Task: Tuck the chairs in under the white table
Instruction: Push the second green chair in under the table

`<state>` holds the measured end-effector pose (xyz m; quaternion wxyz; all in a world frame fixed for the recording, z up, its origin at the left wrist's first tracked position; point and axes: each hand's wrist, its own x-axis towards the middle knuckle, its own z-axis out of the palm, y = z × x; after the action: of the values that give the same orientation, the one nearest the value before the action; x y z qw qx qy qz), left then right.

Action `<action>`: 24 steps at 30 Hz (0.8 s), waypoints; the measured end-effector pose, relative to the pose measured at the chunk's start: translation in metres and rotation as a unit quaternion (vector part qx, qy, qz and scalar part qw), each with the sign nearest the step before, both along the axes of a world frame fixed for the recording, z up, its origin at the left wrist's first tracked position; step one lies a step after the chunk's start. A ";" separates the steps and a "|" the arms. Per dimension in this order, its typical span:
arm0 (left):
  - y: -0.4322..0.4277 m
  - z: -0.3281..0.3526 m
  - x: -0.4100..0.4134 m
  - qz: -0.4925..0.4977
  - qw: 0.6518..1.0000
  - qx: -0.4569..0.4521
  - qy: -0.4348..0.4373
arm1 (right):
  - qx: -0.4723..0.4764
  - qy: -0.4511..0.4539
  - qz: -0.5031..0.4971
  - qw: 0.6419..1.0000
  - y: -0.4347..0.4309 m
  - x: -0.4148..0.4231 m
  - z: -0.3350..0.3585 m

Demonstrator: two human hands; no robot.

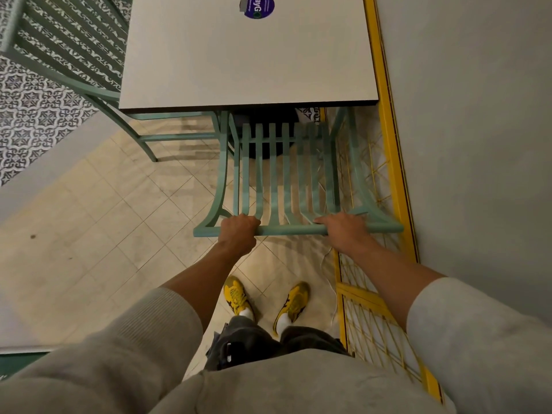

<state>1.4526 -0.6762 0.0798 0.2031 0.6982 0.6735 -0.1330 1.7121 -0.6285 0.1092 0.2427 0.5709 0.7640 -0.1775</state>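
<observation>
A green slatted metal chair (288, 180) stands in front of me with its seat under the near edge of the white table (248, 64). Only its backrest and top rail stick out toward me. My left hand (239, 230) is closed around the top rail left of centre. My right hand (343, 231) grips the same rail right of centre. A second green chair (68, 46) stands at the table's left side, its slatted seat out in the open beside the tabletop.
A yellow metal frame with wire mesh (385, 186) runs along the grey wall (478, 130), close to the right of the chair. A purple round sticker (258, 6) lies on the tabletop. My yellow shoes (264, 300) stand on beige tiles behind the chair.
</observation>
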 end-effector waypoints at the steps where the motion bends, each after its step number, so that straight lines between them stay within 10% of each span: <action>1: 0.000 0.001 0.000 0.002 1.000 -0.001 -0.001 | -0.001 0.000 0.000 1.000 0.000 0.000 0.000; 24: 0.003 0.014 0.008 0.013 0.999 -0.028 -0.015 | -0.008 -0.016 -0.025 1.000 -0.001 0.002 0.010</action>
<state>1.4611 -0.6732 0.0934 0.2339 0.6855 0.6754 -0.1388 1.7137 -0.6293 0.1192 0.2546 0.5903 0.7445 -0.1802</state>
